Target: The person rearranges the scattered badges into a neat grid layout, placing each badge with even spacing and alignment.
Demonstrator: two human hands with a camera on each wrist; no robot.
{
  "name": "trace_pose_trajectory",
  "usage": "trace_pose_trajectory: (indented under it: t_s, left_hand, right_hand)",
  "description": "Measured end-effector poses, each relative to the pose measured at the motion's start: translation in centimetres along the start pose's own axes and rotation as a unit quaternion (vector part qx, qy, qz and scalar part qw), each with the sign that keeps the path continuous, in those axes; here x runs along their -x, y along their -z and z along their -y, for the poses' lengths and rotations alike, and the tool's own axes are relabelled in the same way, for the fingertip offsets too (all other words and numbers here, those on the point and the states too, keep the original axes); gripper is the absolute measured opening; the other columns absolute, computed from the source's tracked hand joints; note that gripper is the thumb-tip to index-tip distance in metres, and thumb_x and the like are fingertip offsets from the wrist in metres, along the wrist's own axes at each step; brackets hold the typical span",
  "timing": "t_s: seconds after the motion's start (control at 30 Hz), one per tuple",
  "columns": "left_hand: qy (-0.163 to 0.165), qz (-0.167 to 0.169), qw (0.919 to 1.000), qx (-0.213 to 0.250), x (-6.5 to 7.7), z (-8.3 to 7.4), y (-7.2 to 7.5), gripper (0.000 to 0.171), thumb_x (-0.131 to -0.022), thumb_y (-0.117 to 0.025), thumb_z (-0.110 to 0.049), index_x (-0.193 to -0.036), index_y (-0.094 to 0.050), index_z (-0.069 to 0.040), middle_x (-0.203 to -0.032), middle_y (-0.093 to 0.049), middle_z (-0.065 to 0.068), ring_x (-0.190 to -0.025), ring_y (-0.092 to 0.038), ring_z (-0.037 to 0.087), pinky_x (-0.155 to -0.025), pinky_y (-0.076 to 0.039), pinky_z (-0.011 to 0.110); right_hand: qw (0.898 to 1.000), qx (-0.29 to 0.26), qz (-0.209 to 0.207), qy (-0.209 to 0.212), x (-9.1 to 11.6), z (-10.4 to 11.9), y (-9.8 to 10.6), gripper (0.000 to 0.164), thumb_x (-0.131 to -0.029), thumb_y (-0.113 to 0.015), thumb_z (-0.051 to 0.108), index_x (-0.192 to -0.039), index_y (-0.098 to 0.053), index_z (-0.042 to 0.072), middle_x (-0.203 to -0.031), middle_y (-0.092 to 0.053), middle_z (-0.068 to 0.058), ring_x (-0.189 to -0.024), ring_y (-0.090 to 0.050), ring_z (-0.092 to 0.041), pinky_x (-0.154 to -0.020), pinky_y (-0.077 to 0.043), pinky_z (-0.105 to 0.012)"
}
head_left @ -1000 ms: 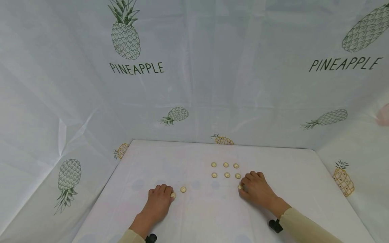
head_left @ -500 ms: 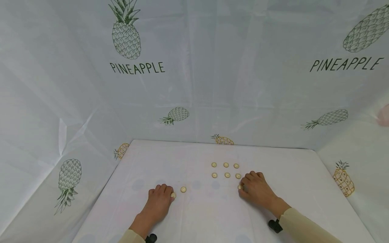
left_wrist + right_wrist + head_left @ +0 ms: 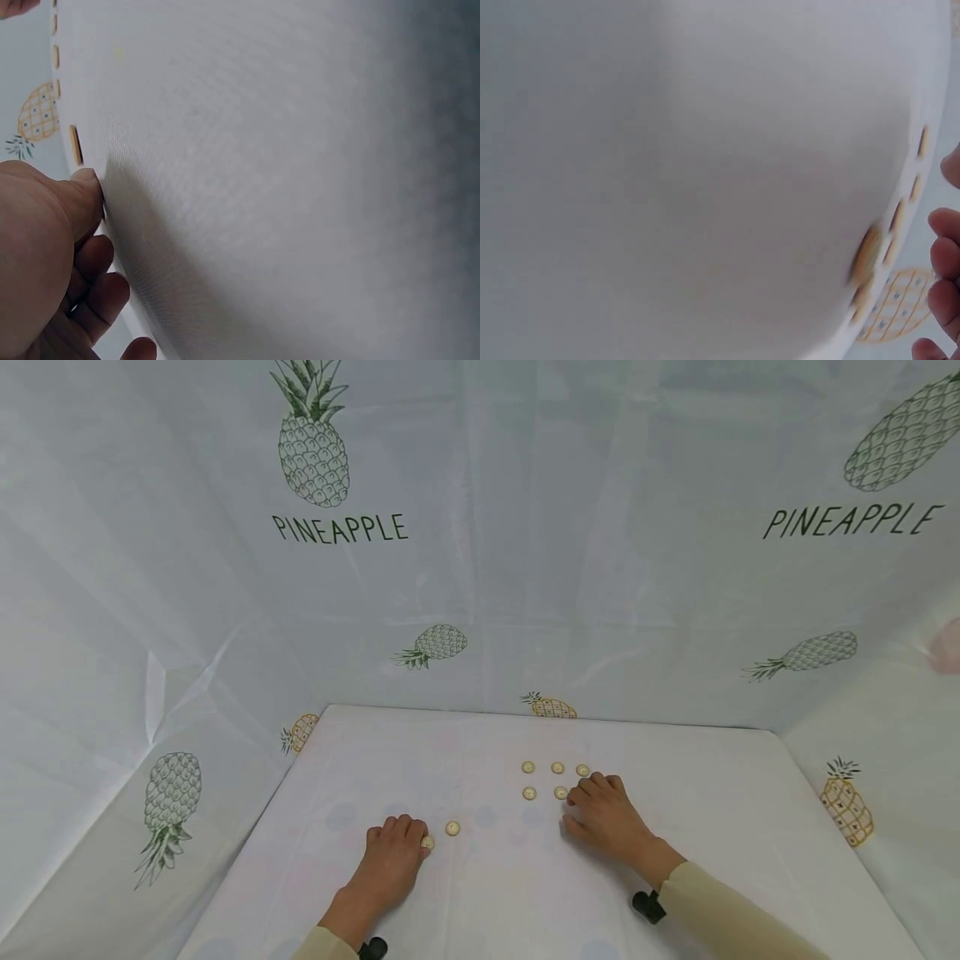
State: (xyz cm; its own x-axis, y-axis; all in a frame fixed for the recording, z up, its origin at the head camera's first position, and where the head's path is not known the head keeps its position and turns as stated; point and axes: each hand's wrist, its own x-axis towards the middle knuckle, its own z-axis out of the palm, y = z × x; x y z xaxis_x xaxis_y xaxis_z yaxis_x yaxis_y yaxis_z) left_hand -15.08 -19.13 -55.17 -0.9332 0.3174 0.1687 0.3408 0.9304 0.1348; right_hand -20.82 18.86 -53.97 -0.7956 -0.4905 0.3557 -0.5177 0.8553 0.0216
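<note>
My left hand [image 3: 393, 856] rests low on the white table, its thumb and forefinger pinching a round, pale wooden game piece [image 3: 427, 842]. Its thumb hides that piece in the left wrist view. Just to the right lies another wooden piece [image 3: 452, 828], flat and apart from the fingers. My right hand [image 3: 609, 818] hovers over the right end of a grouping of similar pieces [image 3: 557, 767]. In the right wrist view its thumb and fingers stand apart with nothing between them, and the nearest wooden piece [image 3: 866, 256] lies on the table. The hand covers some pieces from the head view.
The white tabletop [image 3: 510, 893] extends around both hands. White sheeting with pineapple prints [image 3: 313, 460] hangs behind and at both sides. A black wrist camera [image 3: 648, 906] sits under the right wrist, and another [image 3: 372, 948] by the left.
My right hand has let go of the piece it held and shifted left and slightly away from me, now covering pieces that showed before. The left hand has stayed put.
</note>
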Motion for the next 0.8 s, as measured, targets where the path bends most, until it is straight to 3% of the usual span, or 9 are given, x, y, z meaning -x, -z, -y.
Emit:
trace_pose_trajectory:
  t_s: [0.17, 0.43, 0.63, 0.8]
  left_hand:
    - [-0.001, -0.003, 1.0, 0.001, 0.0, 0.1, 0.0, 0.021, -0.099, -0.075, -0.026, -0.106, -0.061, -0.013, -0.096, -0.055, -0.001, -0.09, -0.05, 0.018, -0.085, -0.045, 0.048]
    - [-0.016, -0.004, 0.9995, -0.028, 0.0, 0.2, 0.2, 0.023, -0.098, -0.076, -0.027, -0.108, -0.062, -0.012, -0.101, -0.059, 0.002, -0.095, -0.052, 0.02, -0.085, -0.045, 0.048]
    - [-0.008, 0.01, 0.9994, -0.033, 0.1, 0.1, 0.3, 0.024, -0.099, -0.074, -0.028, -0.111, -0.062, -0.012, -0.105, -0.06, 0.003, -0.099, -0.053, 0.021, -0.087, -0.045, 0.049]
    - [-0.018, -0.007, 0.9993, -0.033, 0.1, 0.1, 0.2, 0.025, -0.097, -0.077, -0.027, -0.109, -0.061, -0.012, -0.102, -0.059, 0.002, -0.095, -0.052, 0.021, -0.084, -0.045, 0.048]
  right_hand:
    - [1.0, -0.012, 0.006, 0.014, -2.2, 2.3, -0.5, 0.017, -0.092, -0.077, 0.029, -0.096, -0.07, 0.014, -0.094, -0.064, 0.001, -0.095, -0.05, -0.023, -0.093, -0.042, -0.049]
    - [0.997, -0.017, -0.02, 0.07, -5.2, 6.9, -1.2, 0.017, -0.091, -0.079, 0.032, -0.092, -0.071, 0.016, -0.091, -0.065, 0.002, -0.089, -0.05, -0.019, -0.088, -0.042, -0.043]
    - [0.995, 0.0, 0.022, 0.1, -6.9, 10.3, -2.1, 0.022, -0.097, -0.073, 0.041, -0.098, -0.072, 0.019, -0.095, -0.066, 0.005, -0.091, -0.051, -0.017, -0.089, -0.043, -0.041]
    - [0.992, 0.006, 0.06, 0.108, -7.9, 12.4, -2.7, 0.028, -0.101, -0.068, 0.048, -0.103, -0.073, 0.02, -0.1, -0.067, 0.006, -0.094, -0.051, -0.016, -0.092, -0.043, -0.04]
